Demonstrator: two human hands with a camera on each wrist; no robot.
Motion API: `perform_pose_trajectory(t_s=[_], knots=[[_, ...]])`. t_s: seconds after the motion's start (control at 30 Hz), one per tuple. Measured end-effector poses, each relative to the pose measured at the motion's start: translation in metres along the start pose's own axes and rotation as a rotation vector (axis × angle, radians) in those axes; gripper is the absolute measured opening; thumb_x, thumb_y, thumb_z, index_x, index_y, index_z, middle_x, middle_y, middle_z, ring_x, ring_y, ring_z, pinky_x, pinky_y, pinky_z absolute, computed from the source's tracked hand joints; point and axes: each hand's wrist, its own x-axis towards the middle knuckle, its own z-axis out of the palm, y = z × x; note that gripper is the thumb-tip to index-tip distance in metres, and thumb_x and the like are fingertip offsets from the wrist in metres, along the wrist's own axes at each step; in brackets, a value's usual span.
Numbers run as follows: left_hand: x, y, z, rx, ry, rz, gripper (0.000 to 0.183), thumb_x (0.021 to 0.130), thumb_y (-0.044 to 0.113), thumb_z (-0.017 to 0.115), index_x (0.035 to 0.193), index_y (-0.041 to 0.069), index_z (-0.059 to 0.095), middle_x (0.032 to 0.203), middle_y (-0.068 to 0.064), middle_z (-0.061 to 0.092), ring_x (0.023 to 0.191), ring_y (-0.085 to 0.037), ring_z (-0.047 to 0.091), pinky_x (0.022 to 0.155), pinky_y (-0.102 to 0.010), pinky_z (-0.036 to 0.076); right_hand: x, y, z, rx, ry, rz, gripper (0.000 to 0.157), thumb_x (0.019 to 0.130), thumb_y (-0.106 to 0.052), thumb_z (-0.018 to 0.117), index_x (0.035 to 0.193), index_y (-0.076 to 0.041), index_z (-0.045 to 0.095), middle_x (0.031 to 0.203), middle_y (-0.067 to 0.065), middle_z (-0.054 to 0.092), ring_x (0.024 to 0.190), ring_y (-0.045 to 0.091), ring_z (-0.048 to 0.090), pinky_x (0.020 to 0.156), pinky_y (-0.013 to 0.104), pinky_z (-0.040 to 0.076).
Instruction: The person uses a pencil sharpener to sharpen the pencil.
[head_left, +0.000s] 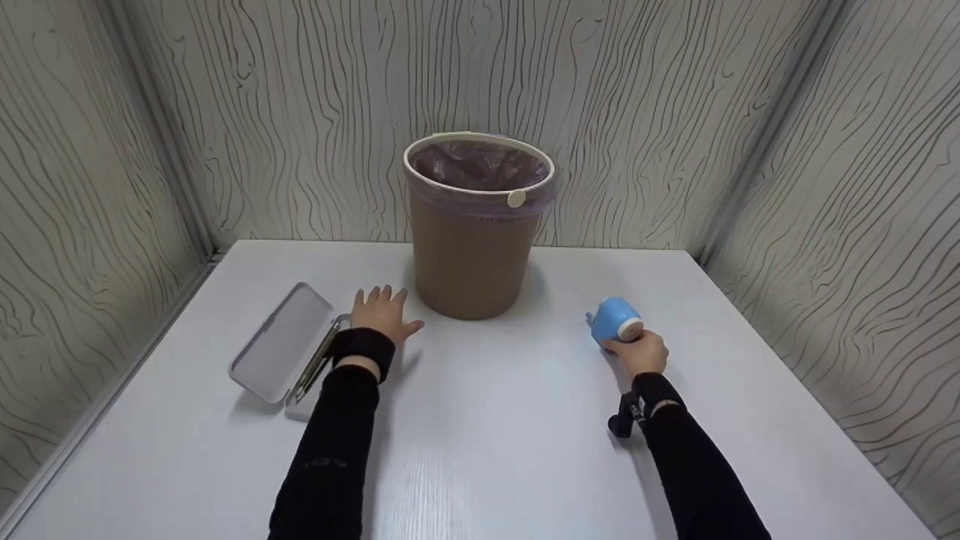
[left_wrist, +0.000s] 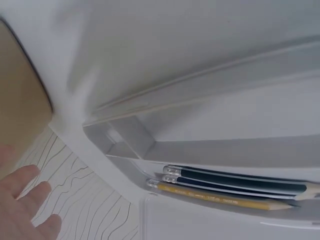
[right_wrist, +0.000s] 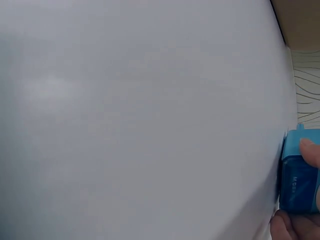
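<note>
On the right of the table my right hand [head_left: 640, 352] holds a blue desk pencil sharpener [head_left: 613, 319] with a round cream-coloured end, its fingers curled on the sides. The right wrist view catches the sharpener's dark blue see-through part [right_wrist: 298, 185] between thumb and fingers, close to the tabletop. My left hand [head_left: 381, 313] is spread with straight fingers and holds nothing, just beyond the opened grey pencil case [head_left: 279, 345]. In the left wrist view, pencils [left_wrist: 235, 182], dark and yellow, lie in the case's tray; my left forearm partly hides the case in the head view.
A brown bin [head_left: 476, 262] with a cream rim and a purple liner bag stands at the back middle of the white table [head_left: 487, 420]. Wood-patterned panels [head_left: 315, 112] close off the back and both sides.
</note>
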Motion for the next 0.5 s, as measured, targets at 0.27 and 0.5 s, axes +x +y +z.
perform_pose_trajectory(t_s=[0.27, 0.5], knots=[[0.0027, 0.0016, 0.0038, 0.022, 0.010, -0.014, 0.073, 0.095, 0.055, 0.064, 0.151, 0.009, 0.050, 0.156, -0.023, 0.049, 0.147, -0.040, 0.045, 0.125, -0.059, 0.029, 0.0010, 0.0018, 0.0031, 0.039, 0.073, 0.055, 0.057, 0.086, -0.023, 0.080, 0.124, 0.014, 0.060, 0.131, 0.036, 0.064, 0.122, 0.049, 0.063, 0.110, 0.057, 0.048], [0.0033, 0.0002, 0.0066, 0.027, 0.022, -0.029, 0.073, 0.095, 0.056, 0.064, 0.150, 0.010, 0.051, 0.155, -0.023, 0.050, 0.146, -0.040, 0.046, 0.124, -0.059, 0.030, -0.0006, 0.0007, 0.0057, 0.045, 0.099, 0.080, 0.061, 0.087, -0.025, 0.079, 0.127, 0.015, 0.056, 0.132, 0.036, 0.063, 0.122, 0.049, 0.062, 0.110, 0.058, 0.048]])
